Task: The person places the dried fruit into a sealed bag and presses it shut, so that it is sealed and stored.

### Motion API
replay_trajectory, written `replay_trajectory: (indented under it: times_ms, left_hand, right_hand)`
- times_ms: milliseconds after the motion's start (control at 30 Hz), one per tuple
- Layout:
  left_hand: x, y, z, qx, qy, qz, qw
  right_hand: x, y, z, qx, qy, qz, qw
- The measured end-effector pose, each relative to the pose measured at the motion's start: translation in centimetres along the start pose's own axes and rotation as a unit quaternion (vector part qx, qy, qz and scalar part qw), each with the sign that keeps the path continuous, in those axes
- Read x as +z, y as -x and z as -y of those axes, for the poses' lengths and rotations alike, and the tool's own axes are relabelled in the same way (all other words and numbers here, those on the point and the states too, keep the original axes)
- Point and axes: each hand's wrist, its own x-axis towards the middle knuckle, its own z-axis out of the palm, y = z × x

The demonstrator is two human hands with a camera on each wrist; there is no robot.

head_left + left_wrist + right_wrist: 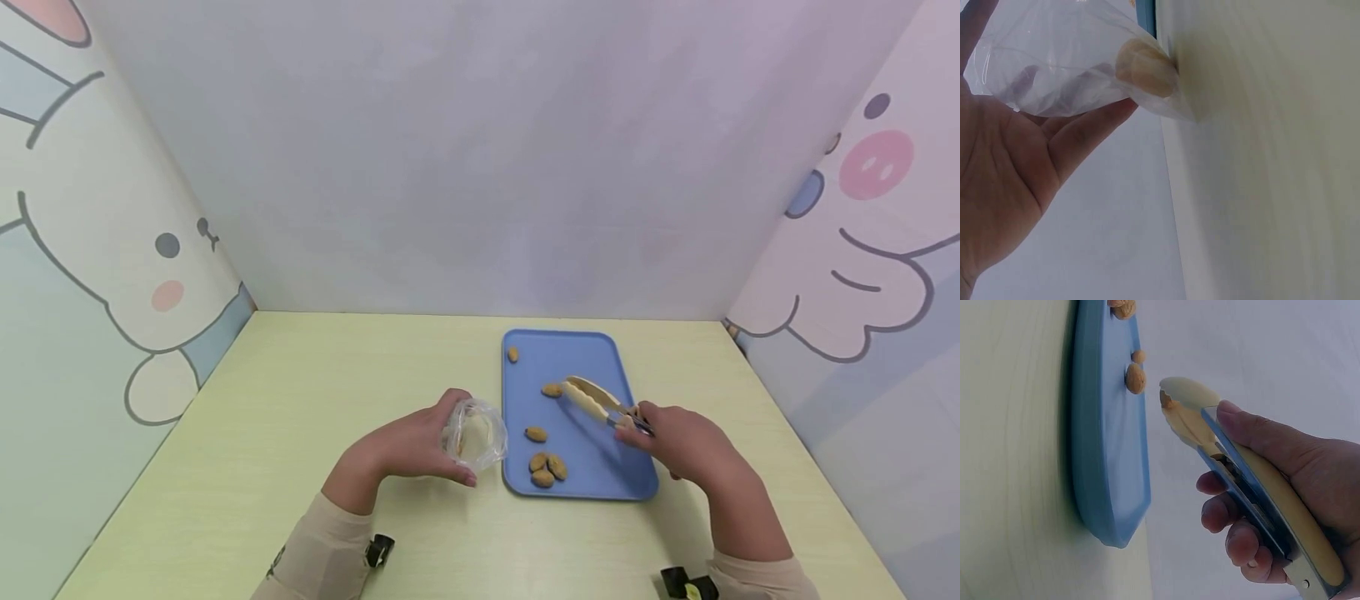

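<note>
Below, the left hand (412,443) holds a flimsy-looking plastic bag (491,435); the right hand (686,440) grips tongs (585,403); nuts (536,434) look light, hard, likely slippery, best pinched mid-body.

No text, label, brand, number or sign can be read in any of the 3 views.

Over there, the left hand (412,444) curls round a clear plastic bag (477,435) and the right hand (686,442) grips cream-tipped tongs (587,405) that meet one brown nut (551,390) over the blue tray (570,354), another nut (513,354) lying beyond that grip and four more nuts (557,467) on its near side.
</note>
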Motion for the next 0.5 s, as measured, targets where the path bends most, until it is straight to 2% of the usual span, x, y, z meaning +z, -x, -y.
replay_trajectory:
  times_ms: [233, 500]
  left_hand:
    - [0.05, 0.04, -0.03, -0.001, 0.002, -0.002, 1.0]
    - [0.07, 0.05, -0.06, -0.003, 0.001, -0.002, 1.0]
  right_hand:
    - [-0.25, -0.05, -0.07, -0.035, 0.026, -0.042, 0.9982]
    - [-0.58, 0.49, 0.65, -0.082, 0.047, -0.117, 0.9886]
